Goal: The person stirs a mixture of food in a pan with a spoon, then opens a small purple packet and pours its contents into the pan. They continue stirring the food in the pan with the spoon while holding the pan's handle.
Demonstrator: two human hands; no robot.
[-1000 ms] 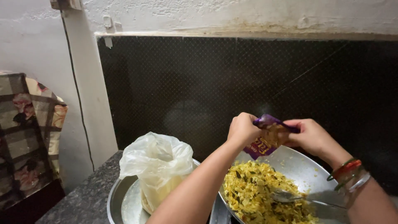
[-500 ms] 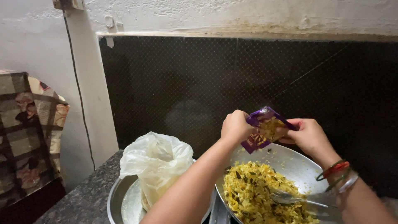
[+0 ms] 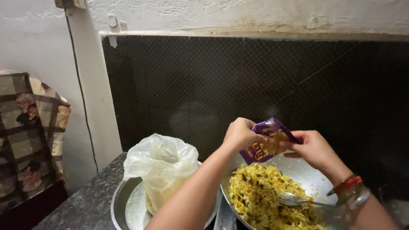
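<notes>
Now small purple packet (image 3: 267, 145) pinched between left hand (image 3: 240, 135), right hand (image 3: 313, 148).

— What carries everything?
— A dark speckled stone counter (image 3: 85, 204), seen below and to the left of the left hand (image 3: 240, 135).
— What sits directly on it?
— A steel basin (image 3: 121, 204), down-left of that hand, holding a clear plastic bag (image 3: 162, 166). Just beside it, under both hands, a wide steel bowl (image 3: 306, 174) of yellow flaked mix (image 3: 260, 200), with a spoon (image 3: 294, 199) below the right hand (image 3: 313, 149).
</notes>
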